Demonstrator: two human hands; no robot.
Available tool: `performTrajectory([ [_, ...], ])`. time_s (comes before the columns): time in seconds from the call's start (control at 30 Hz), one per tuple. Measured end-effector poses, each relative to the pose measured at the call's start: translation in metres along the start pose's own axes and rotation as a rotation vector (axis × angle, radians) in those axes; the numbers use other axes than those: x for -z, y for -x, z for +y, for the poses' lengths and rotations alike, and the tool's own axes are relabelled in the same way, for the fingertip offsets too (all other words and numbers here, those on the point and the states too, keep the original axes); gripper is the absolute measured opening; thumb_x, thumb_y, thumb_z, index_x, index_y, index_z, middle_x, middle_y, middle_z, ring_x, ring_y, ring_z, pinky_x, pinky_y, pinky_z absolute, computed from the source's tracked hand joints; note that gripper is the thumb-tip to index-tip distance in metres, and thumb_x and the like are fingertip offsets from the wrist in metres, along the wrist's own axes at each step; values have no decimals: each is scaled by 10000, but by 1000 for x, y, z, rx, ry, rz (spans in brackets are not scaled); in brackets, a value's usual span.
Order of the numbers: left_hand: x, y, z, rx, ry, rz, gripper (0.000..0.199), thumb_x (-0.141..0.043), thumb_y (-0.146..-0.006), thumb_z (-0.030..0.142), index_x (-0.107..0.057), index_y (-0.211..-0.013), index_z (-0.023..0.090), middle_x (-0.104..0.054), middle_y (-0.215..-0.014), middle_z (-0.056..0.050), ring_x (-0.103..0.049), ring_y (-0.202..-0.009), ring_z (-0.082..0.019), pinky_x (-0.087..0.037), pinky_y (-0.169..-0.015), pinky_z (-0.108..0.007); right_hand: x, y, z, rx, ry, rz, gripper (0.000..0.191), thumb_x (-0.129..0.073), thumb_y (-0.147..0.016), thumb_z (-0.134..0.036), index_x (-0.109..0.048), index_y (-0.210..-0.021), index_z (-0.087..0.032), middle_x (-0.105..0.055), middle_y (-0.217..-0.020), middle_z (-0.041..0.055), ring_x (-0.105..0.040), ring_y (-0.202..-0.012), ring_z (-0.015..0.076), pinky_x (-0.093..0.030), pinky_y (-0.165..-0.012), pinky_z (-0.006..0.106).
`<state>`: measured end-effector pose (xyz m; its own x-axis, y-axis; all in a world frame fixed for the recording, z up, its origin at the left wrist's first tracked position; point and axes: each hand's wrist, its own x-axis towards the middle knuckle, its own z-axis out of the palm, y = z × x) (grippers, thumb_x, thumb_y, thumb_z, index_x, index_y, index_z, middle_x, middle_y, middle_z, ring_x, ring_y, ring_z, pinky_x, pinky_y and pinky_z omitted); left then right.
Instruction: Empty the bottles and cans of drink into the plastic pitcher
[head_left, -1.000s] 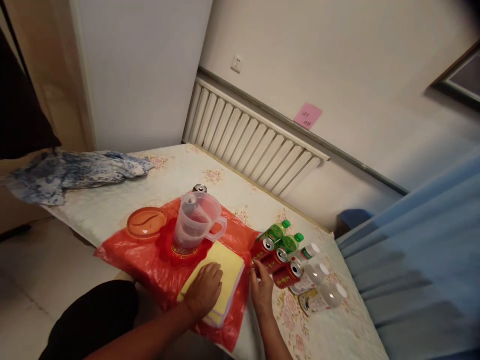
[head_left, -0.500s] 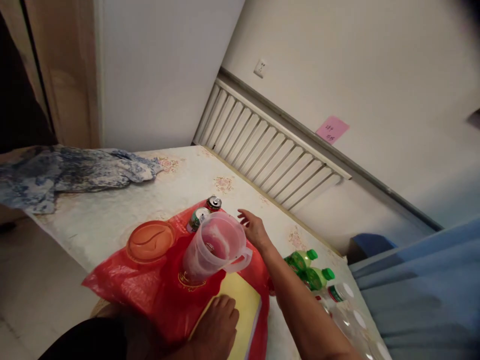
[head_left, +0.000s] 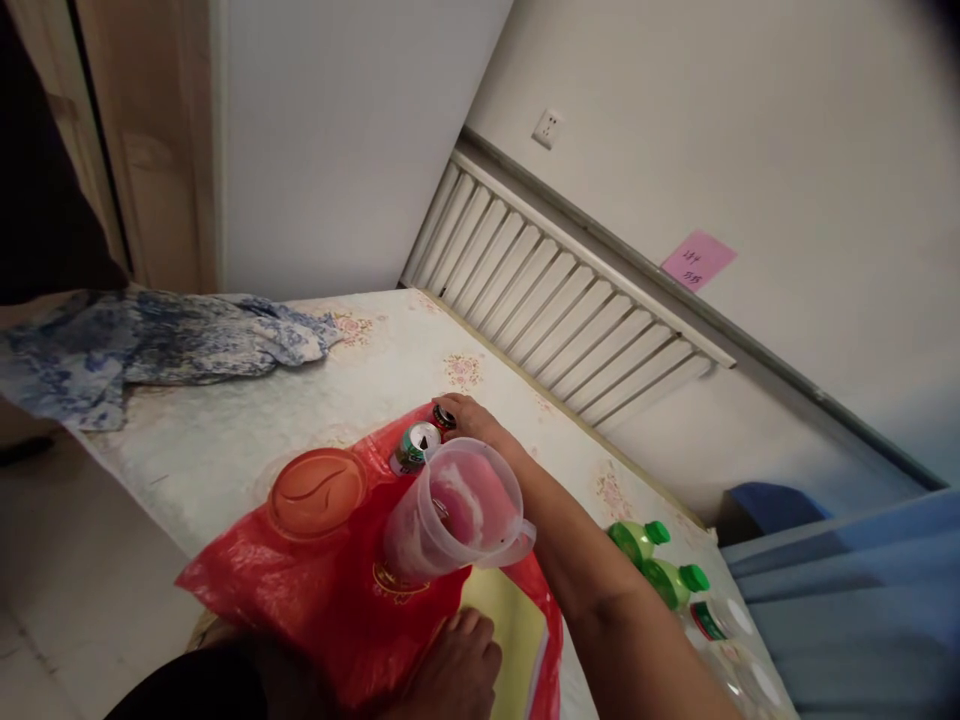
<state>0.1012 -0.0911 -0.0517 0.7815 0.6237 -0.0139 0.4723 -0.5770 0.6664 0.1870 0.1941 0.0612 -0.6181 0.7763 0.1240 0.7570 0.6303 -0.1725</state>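
Observation:
My right hand [head_left: 476, 420] reaches past the jug with its fingers curled round the rim of a small dark-and-red drink can [head_left: 444, 418]. A green-and-silver drink can [head_left: 417, 446] stands beside it. In front of my right forearm is a clear plastic jug [head_left: 457, 510] with a handle, upright on a red plastic bag [head_left: 322, 600]. My left hand [head_left: 454, 665] lies low on the bag against a yellow booklet or sheet [head_left: 517, 630], fingers bent and close together; whatever is under them is hidden. An orange round lid [head_left: 319, 490] sits left of the jug.
Green-capped bottles [head_left: 660, 565] and clear containers [head_left: 731, 640] stand at the right. A blue-and-white patterned cloth [head_left: 210, 340] lies at the table's left end. A radiator [head_left: 562, 290] runs along the wall behind the patterned tablecloth [head_left: 390, 340]; a blue curtain [head_left: 862, 600] hangs at right.
My right hand has moved left and away from me, from open beside the jug to the dark-and-red can. My left hand stays by the yellow booklet. The whole view has shifted slightly.

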Motion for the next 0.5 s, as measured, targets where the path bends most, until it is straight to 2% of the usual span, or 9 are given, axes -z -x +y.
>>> performTrajectory([
  [0.1, -1, 3, 0, -9, 11, 37, 264, -543, -795, 196, -661, -1031, 190, -606, -1173, -130, -492, -1118, -336, -440, -943, -527, 4, 11, -3, -34, -23, 13, 582, -751, -693, -113, -652, -1252, -241, -656, -1195, 56, -624, -1041, 199, -486, -926, 302],
  [0.23, 4, 9, 3, 18, 43, 68, 229, -539, -819, 185, -659, -1012, 215, -614, -1160, -107, -503, -1116, -312, -432, -989, -490, 24, 44, -4, -105, -26, 201, 510, -739, -709, -127, -665, -1207, -207, -657, -1155, 72, -617, -1026, 205, -488, -924, 323],
  [0.37, 10, 11, 3, -8, 140, 155, 227, -505, -817, 133, -646, -981, 203, -633, -1111, -79, -523, -1089, -258, -447, -992, -422, 57, 96, -10, -222, 22, 310, 536, -727, -704, -109, -642, -1229, -174, -638, -1155, 102, -612, -1023, 220, -491, -938, 368],
  [0.5, 8, 8, -1, -70, 271, 285, 289, -497, -788, 98, -621, -1032, 190, -641, -1096, -80, -549, -1071, -239, -452, -999, -413, 87, 166, -31, -354, 34, 379, 558, -726, -683, -109, -633, -1229, -175, -628, -1145, 101, -613, -1033, 232, -493, -952, 392],
])
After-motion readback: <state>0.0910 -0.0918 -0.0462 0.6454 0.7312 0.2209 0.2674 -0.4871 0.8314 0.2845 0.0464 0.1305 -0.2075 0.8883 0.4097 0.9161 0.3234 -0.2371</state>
